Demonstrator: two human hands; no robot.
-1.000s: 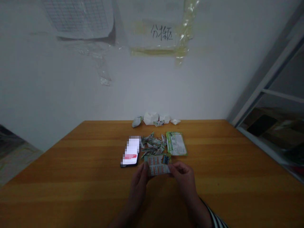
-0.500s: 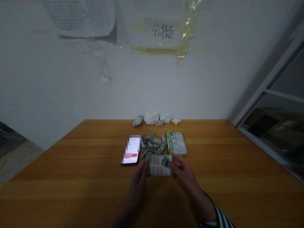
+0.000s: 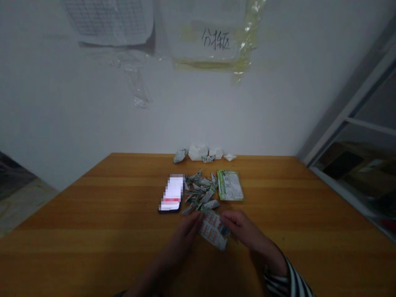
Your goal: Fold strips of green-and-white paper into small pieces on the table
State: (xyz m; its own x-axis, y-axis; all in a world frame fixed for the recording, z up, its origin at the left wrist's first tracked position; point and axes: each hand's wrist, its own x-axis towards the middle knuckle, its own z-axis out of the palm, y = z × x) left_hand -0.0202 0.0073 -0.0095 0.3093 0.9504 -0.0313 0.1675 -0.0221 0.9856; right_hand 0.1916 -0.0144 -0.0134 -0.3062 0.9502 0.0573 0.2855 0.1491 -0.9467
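A small rectangular printed paper sheet (image 3: 213,231), pale with orange and blue print, is held tilted above the near part of the table. My left hand (image 3: 187,229) is closed on its upper left corner. My right hand (image 3: 238,225) pinches the upper right side, thumb over the blue patch. Just beyond the sheet lies a pile of folded printed paper pieces (image 3: 201,190). To the right of the pile is a flat green and white printed packet (image 3: 231,186).
A phone (image 3: 172,194) with a lit, blurred screen lies left of the pile. Crumpled white tissues (image 3: 198,152) and a crumpled printed wrapper (image 3: 180,156) stand along the wall at the back of the wooden table (image 3: 93,231). A framed shelf (image 3: 355,161) rises at the right.
The paper sheet has turned clockwise from level to slanted and come slightly nearer. Both hands have shifted with it, and more of the folded pieces show.
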